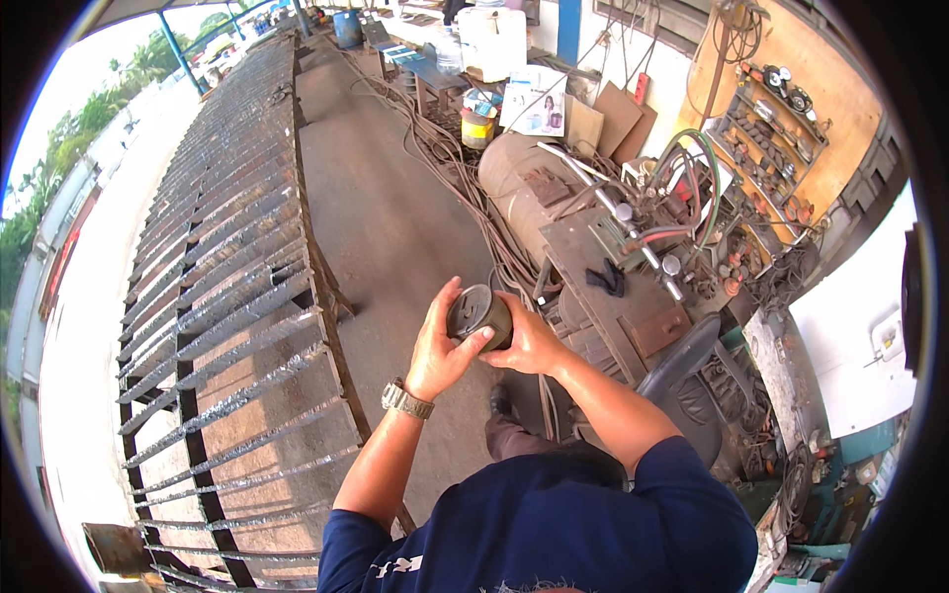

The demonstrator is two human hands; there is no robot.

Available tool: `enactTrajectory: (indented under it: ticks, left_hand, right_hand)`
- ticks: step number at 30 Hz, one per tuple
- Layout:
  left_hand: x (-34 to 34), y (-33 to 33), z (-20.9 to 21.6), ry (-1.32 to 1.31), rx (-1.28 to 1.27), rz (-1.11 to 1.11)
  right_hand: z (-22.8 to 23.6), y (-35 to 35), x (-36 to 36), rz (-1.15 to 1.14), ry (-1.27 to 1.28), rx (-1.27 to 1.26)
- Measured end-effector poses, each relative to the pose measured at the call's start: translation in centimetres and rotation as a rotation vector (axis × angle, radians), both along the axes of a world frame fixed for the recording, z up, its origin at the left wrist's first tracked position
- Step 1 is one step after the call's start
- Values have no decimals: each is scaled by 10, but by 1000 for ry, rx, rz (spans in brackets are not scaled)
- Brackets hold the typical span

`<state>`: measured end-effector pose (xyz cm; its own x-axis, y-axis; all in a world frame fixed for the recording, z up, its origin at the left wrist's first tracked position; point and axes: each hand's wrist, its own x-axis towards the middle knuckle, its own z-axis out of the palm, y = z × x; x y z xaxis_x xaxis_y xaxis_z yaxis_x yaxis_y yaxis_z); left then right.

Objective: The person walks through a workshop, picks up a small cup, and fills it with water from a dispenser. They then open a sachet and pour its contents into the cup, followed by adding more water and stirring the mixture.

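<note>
Between my two hands, in front of my body, is a short dark cylinder like a can [476, 310], with a flat round end facing up and small marks or holes on it. My left hand [441, 346] wraps its left side, thumb across the near edge. From the other side my right hand [531, 341] grips it, fingers curled around and partly hidden behind it. A metal-band watch [406, 399] circles my left wrist. The can is held in the air above the grey floor [395, 217].
A long grate of dark metal slats [237, 326] runs along the left. To the right stand a metal workbench [613, 287] with dark gloves [605, 278], a rusty tank [519, 173] and a black chair [682, 395]. Cables [445, 148] trail over the floor; a tool board [771, 128] hangs far right.
</note>
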<state>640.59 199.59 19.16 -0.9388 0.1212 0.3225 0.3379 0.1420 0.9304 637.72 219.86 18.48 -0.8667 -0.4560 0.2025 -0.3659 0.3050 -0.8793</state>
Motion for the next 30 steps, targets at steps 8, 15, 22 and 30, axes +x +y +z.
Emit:
enactTrajectory:
  ticks: [8,15,22,30]
  left_hand:
    - [-205,-82,48,-168,-529,85]
    - [-370,-177,26,-194,-418,201]
    - [-596,-272,22,-7,-476,113]
    - [-837,-301,24,74,-592,129]
  right_hand:
    - [13,-69,-230,183,235,263]
    - [7,-169,-429,340,235,374]
    - [-5,-245,-636,275,303,341]
    - [3,-285,-847,133,289,273]
